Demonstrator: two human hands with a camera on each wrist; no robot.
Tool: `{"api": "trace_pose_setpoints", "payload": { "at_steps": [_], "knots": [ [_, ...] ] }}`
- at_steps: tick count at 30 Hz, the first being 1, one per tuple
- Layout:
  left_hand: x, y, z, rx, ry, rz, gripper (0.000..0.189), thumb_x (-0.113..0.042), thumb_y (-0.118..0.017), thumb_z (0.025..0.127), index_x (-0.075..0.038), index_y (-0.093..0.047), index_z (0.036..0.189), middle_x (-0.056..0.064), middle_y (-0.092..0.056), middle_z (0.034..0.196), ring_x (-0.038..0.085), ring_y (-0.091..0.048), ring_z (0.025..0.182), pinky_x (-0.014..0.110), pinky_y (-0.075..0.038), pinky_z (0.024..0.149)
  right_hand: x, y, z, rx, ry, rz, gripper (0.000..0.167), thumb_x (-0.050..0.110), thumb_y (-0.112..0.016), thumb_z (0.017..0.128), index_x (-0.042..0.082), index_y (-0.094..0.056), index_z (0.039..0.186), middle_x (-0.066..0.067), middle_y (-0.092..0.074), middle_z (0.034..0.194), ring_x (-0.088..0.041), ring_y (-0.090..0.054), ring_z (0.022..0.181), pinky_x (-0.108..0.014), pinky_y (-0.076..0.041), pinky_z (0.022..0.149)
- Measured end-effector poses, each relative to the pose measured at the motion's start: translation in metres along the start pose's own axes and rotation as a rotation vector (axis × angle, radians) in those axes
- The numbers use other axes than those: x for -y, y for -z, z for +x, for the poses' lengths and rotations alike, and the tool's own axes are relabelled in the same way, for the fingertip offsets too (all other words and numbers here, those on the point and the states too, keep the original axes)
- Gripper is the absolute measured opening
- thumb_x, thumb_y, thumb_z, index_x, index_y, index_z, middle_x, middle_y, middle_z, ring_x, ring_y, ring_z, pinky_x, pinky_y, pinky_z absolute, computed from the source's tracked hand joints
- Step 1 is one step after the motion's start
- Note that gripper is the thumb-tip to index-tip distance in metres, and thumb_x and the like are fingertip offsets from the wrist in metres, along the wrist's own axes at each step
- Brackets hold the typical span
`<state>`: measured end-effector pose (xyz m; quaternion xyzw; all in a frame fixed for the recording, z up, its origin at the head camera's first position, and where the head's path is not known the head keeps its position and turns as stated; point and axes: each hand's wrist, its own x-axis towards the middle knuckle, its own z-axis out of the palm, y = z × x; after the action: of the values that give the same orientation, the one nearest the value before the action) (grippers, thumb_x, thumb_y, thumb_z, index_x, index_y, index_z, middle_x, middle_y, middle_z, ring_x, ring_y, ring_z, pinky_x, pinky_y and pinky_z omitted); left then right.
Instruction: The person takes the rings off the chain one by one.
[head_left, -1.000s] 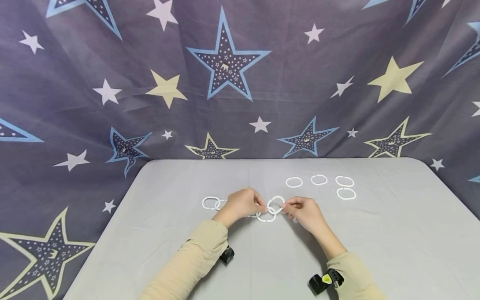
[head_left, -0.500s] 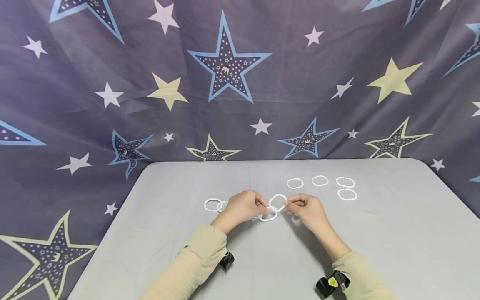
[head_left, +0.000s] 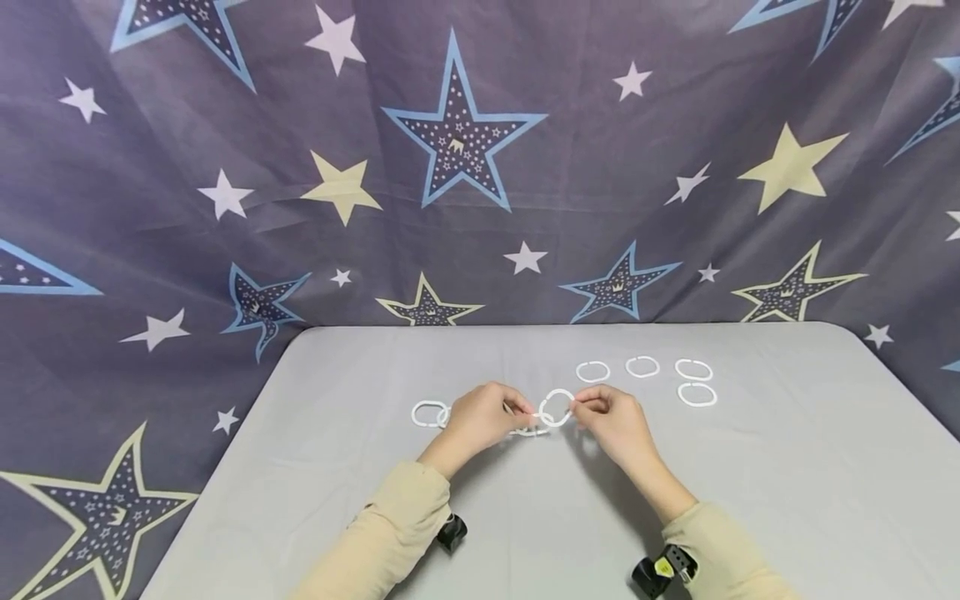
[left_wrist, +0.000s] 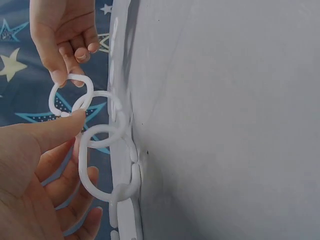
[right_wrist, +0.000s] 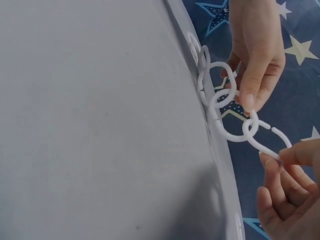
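A white plastic chain link (right_wrist: pixel 261 147) is pinched between the thumb and fingers of the right hand (head_left: pixel 613 421). Its open gap shows in the right wrist view, and it is threaded through a neighbouring link (left_wrist: pixel 120 112). The left hand (head_left: pixel 480 418) pinches that neighbour near where the two cross, thumb on top. From there more joined links (left_wrist: pixel 82 165) hang down to the tabletop. The chain's far end link (head_left: pixel 413 414) lies flat left of the left hand; the hand hides part of the chain in the head view.
Several loose white links, among them one (head_left: pixel 593 381) nearest the hands and one (head_left: pixel 697 405) at the far right, lie apart on the grey cloth-covered table (head_left: pixel 780 467). A star-printed curtain (head_left: pixel 525 150) hangs behind the table's back edge.
Both hands keep their pinches on the links. The pinched links have turned slightly, and the link hanging beneath them looks flatter. The whole head view has shifted a little.
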<state>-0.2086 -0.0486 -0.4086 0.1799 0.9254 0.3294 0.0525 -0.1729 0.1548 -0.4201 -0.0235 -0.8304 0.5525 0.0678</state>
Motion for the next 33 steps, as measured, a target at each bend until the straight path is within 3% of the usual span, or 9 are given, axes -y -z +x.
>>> {"api": "trace_pose_setpoints", "payload": {
  "at_steps": [15, 33],
  "knots": [
    [0.006, 0.000, -0.005, -0.070, -0.016, -0.038, 0.006, -0.033, -0.079, 0.084, -0.027, -0.077, 0.083, -0.018, -0.063, 0.071, 0.003, -0.056, 0.062, 0.028, -0.043, 0.061, -0.004, -0.008, 0.004, -0.023, -0.008, 0.009, 0.009, 0.002, -0.069, 0.086, -0.004, -0.068, 0.093, -0.009, -0.070, 0.075, -0.025, -0.066, 0.062, -0.022, -0.047, 0.054],
    [0.009, 0.002, -0.006, -0.159, -0.043, -0.046, 0.009, -0.033, -0.080, 0.083, -0.025, -0.079, 0.088, -0.019, -0.065, 0.071, 0.000, -0.056, 0.062, 0.026, -0.043, 0.061, -0.008, -0.014, 0.003, 0.017, -0.036, -0.012, 0.011, 0.004, -0.067, 0.088, -0.004, -0.069, 0.094, -0.004, -0.065, 0.067, -0.013, -0.058, 0.054, -0.021, -0.042, 0.051]
  ]
}}
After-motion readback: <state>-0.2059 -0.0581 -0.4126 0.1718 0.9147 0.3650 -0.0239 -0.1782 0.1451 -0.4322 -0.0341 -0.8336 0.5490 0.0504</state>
